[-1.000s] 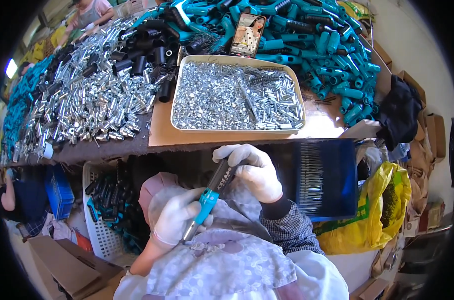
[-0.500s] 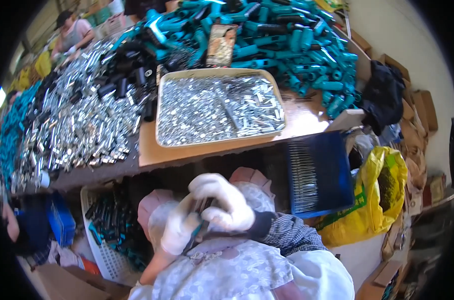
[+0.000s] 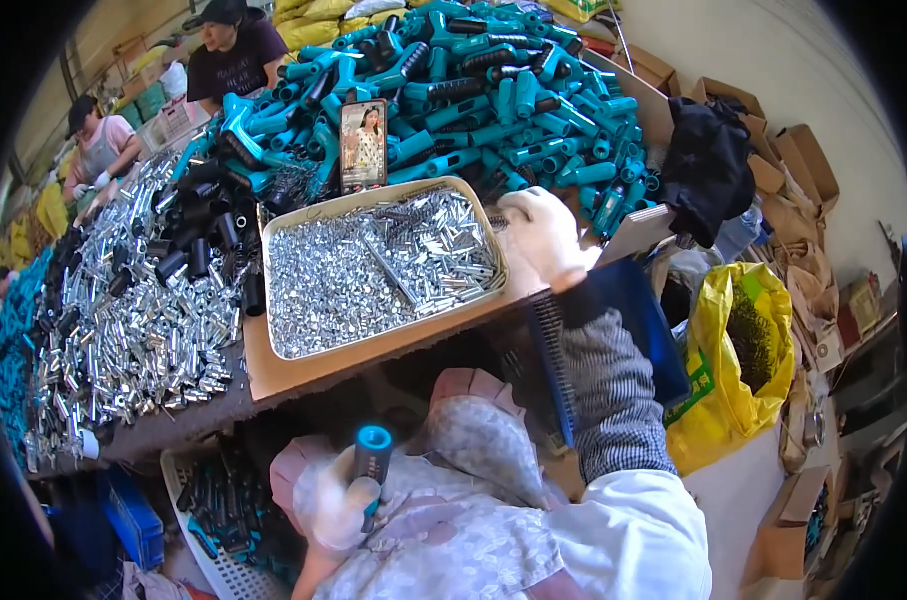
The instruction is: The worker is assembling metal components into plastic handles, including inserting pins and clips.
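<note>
Workbench (image 3: 274, 385) carries everything: big heap of teal handles (image 3: 494, 90) across the far edge, mound of loose silver sleeves (image 3: 124, 320) along the left edge with black grips (image 3: 194, 245) behind it, and a shallow tray (image 3: 379, 350) of small silver metal parts sitting on a cardboard sheet at the near edge, centre. A phone (image 3: 364, 145) stands propped at the tray's far rim. Blue bin (image 3: 629, 330) sits off the near right corner, yellow bag (image 3: 744, 370) beside it, white basket of finished pieces (image 3: 219, 510) under the near left edge. Right hand (image 3: 544, 235), gloved, is out at the tray's right rim, fingers curled down toward the parts; can't tell whether it has one pinched or is closing on nothing. Left hand (image 3: 329, 500), gloved, is low by the lap, clenched around a black-and-teal handle (image 3: 374, 460) held upright, open teal end up. My read: step in hand is fetching one insert for that handle. To do it well: pick a single piece from the rim side, not a clump; keep the handle bore facing up and steady so the part drops in straight; bring the part to the handle, not the reverse. Risk is a cocked insert or dragging parts over the tray edge.
</note>
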`<state>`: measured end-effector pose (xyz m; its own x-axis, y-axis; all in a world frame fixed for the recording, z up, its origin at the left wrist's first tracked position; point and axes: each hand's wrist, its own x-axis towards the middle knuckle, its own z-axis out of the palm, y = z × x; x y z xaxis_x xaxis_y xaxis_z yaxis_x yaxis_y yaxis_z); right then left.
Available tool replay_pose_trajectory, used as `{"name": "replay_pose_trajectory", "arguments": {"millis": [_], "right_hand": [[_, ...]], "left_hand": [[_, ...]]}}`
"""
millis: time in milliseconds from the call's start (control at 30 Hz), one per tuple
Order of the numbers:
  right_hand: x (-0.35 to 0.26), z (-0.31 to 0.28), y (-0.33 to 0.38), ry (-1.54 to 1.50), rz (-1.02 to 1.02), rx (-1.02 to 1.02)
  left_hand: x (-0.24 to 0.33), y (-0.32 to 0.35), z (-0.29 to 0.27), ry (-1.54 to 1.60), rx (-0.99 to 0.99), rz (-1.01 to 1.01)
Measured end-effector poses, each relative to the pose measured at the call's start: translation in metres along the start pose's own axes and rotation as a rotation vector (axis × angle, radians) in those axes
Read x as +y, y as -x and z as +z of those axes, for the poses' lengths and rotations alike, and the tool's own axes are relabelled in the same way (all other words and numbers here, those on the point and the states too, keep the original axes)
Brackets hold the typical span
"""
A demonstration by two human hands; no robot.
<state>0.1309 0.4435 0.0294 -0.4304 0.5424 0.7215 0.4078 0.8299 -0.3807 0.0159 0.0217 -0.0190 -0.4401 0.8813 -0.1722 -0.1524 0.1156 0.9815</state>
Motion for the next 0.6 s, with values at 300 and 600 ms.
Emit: {"name": "replay_pose_trajectory", "arguments": {"millis": [300,600], "right_hand": [[0.070,0.042,-0.010,0.486,-0.023,-0.390],[0.061,0.005,0.018,0.290,0.064,-0.271]], "left_hand": [[0.013,-0.003,0.009,-0.094,-0.034,-0.067],[0.025,-0.007,0.016,-0.078,-0.046,-0.065]]}}
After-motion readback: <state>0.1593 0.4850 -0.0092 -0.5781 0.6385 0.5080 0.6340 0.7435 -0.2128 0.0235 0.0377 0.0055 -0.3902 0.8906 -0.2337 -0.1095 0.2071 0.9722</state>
